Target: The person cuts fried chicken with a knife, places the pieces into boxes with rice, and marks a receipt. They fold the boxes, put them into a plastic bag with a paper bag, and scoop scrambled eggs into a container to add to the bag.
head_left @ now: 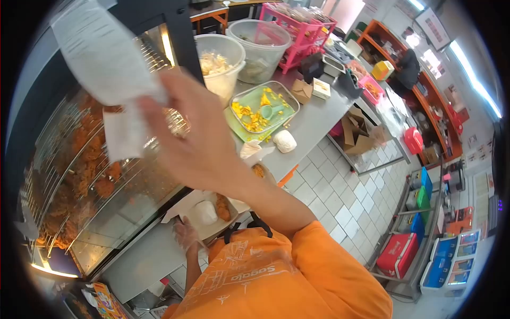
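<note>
- The right hand (194, 133) is raised before the glass display case (146, 199), its fingers pinching a white paper slip (101, 53) between thumb and fingertips.
- The paper slip spreads to both sides of the grip, in front of the case and its fried pieces (85, 154).
- The left hand (187, 236), in a clear glove, is low at the edge of an open box (213, 229); whether its fingers pinch anything, I cannot tell.
- In the box, a white round bundle (205, 212) lies beside a browned piece (222, 208).
- Farther along the bench (313, 118), another white bundle (285, 142) sits near a tray (252, 99) of yellow bits.
</note>
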`<action>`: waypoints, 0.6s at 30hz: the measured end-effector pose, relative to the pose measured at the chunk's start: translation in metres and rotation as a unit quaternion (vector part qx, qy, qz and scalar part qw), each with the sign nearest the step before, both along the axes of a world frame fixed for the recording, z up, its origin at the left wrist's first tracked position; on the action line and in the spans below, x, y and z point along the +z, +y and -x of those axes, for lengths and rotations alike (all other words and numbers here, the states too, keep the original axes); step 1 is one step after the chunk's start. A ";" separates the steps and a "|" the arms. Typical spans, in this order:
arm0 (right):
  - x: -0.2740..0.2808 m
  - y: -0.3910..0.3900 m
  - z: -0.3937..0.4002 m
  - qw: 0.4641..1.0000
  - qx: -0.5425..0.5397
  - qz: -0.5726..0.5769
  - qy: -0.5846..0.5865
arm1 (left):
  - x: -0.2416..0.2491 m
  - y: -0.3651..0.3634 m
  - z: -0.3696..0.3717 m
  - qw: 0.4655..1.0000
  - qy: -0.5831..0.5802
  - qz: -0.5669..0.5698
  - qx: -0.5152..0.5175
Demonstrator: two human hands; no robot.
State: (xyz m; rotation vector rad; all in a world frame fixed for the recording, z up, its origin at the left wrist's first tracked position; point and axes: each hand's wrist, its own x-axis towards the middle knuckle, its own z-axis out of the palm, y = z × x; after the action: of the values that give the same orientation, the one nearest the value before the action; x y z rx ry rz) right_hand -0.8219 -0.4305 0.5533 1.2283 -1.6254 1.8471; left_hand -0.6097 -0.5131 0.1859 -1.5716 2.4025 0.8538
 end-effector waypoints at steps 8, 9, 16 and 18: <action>-0.209 0.304 0.084 0.818 -0.354 -0.251 -0.377 | 0.060 0.071 -0.010 0.955 0.188 0.227 -0.027; -0.254 0.361 0.087 0.796 -0.400 -0.261 -0.372 | 0.060 0.084 -0.001 0.947 0.165 0.277 -0.014; -0.271 0.582 0.091 0.688 -0.410 -0.481 -0.356 | -0.019 0.084 0.005 0.960 0.011 0.235 0.154; -0.257 0.594 0.111 0.681 -0.414 -0.485 -0.360 | 0.006 0.110 0.018 0.901 0.072 0.404 0.142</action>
State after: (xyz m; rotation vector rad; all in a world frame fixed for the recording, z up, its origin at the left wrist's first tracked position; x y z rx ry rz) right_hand -0.9326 0.1639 0.2965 -0.2681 -3.0665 0.7771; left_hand -0.6281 -0.4029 0.1915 -2.2262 2.8712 -0.0709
